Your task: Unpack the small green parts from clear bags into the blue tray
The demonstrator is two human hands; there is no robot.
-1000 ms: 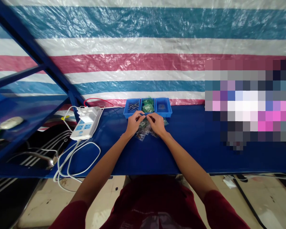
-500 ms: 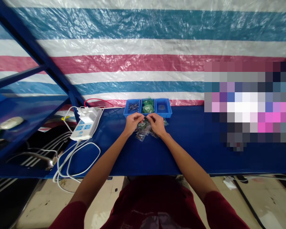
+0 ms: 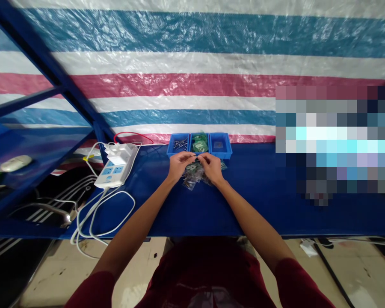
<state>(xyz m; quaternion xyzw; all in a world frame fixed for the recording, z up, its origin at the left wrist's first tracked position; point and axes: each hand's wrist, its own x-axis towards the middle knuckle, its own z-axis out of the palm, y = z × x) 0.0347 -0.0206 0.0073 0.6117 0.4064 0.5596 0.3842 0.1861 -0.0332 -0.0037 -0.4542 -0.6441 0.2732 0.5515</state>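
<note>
- Blue plastic stood just beyond the fingertips: from my remote seat I saw the small piece (image 3: 196, 156) between the two hands, in front of the middle tray (image 3: 201, 153).
- My left hand (image 3: 181, 165) and right hand (image 3: 212, 166) faced each other, thumbs and fingers drawn together, seemingly pinching that piece from both sides — too tiny for me to say what it was.
- Its long axis seemed to run crosswise, from one hand to the other, though I could not be sure; neither hand was clearly nearer.
- Clear plastic bags (image 3: 194, 176) lay heaped on the blue table (image 3: 259, 192) below and between the hands, partly hidden by them.
- Behind the left hand, the left tray (image 3: 171, 153) held thin metal parts (image 3: 180, 144); green packets (image 3: 199, 142) filled the middle one, and the right tray (image 3: 221, 155) bore something small and pale.
- Off to the left, well apart, sat a white power strip (image 3: 111, 171) with looping cables (image 3: 93, 235).
- The near walls of the trays were the closest obstacle I could make out — the table's near side, towards me, had nothing between the forearms.
</note>
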